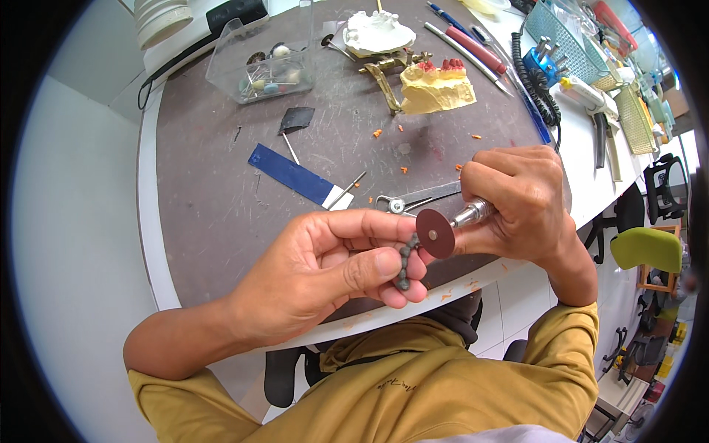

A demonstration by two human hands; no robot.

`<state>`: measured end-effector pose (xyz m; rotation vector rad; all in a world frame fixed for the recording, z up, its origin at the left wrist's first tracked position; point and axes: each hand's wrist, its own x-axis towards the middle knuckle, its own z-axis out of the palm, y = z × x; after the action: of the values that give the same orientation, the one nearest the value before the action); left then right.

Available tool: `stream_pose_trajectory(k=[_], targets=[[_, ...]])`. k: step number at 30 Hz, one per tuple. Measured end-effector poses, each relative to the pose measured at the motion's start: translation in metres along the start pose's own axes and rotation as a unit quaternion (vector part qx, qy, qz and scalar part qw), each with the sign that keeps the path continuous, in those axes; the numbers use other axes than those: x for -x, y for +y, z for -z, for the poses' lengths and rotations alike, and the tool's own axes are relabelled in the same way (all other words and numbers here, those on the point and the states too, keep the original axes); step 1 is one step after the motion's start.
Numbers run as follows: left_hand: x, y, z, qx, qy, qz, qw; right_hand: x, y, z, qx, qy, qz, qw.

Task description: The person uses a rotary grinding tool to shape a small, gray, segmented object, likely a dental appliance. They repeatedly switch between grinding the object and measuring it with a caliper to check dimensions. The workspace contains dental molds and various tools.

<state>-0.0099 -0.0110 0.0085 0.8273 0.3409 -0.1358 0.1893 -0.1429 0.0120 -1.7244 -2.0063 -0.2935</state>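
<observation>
Pinched between the thumb and fingers of my left hand (pixel 317 262) is a small dark grey dental casting (pixel 405 266), a curved row of knobbly units. My right hand (pixel 517 203) grips a silver rotary handpiece (pixel 474 212). On the handpiece's tip sits a reddish-brown cutting disc (pixel 436 234), close by the upper end of the casting; I cannot tell whether they touch. The two hands are near each other over the table's front edge. A metal measuring caliper (pixel 406 204) lies on the table just beyond the left fingertips.
A blue strip (pixel 292 175), a black abrasive square (pixel 298 119) and orange crumbs lie on the brown table (pixel 207 170). Farther back stand a clear box (pixel 258 66) of polishing bits, a white plaster cast (pixel 379 33) and a yellow model (pixel 438 88) with red teeth. Pens and baskets line the right.
</observation>
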Motion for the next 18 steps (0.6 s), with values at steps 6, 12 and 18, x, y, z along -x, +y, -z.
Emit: stream_pose_trajectory(k=[6,12,18], targets=[[0.0000,0.0006,0.0001,-0.002,-0.001,0.000,1.000,-0.0003,-0.0001,-0.0009,0.004,0.008,-0.001,1.000],[0.0009,-0.0003,0.0010,0.000,-0.001,-0.002,1.000,-0.0009,-0.0011,-0.0022,0.004,0.012,0.008,1.000],[-0.0005,-0.0002,0.0008,0.002,0.002,0.003,1.000,-0.0004,0.0006,-0.0015,0.006,0.003,0.007,1.000]])
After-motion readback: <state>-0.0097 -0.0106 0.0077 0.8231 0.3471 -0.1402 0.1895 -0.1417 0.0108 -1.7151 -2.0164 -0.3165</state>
